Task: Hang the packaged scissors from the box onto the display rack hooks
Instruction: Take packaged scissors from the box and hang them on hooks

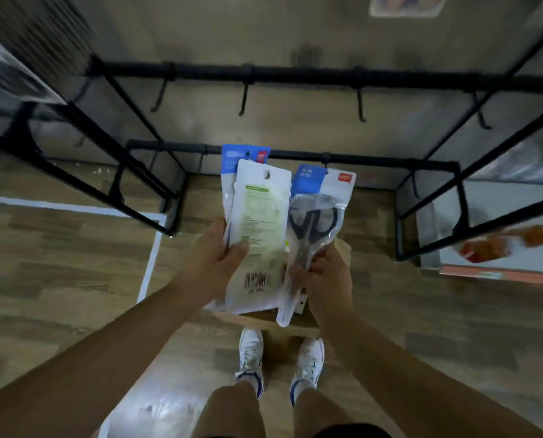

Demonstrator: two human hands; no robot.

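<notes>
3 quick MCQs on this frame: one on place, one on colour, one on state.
1. Where is the scissors pack with the scissors showing?
A. left hand B. right hand C. on a hook
2. What colour are the scissor handles?
A. black B. red C. yellow
3. What hangs on the hooks of the upper rail?
A. nothing B. one pack each C. all packs on one hook

Key: 1 B, the right hand grips the scissors pack at its lower end. 2 A, the handles are black. 3 A, the hooks are bare.

Shop floor — black display rack (295, 74) with hooks (243, 101).
</notes>
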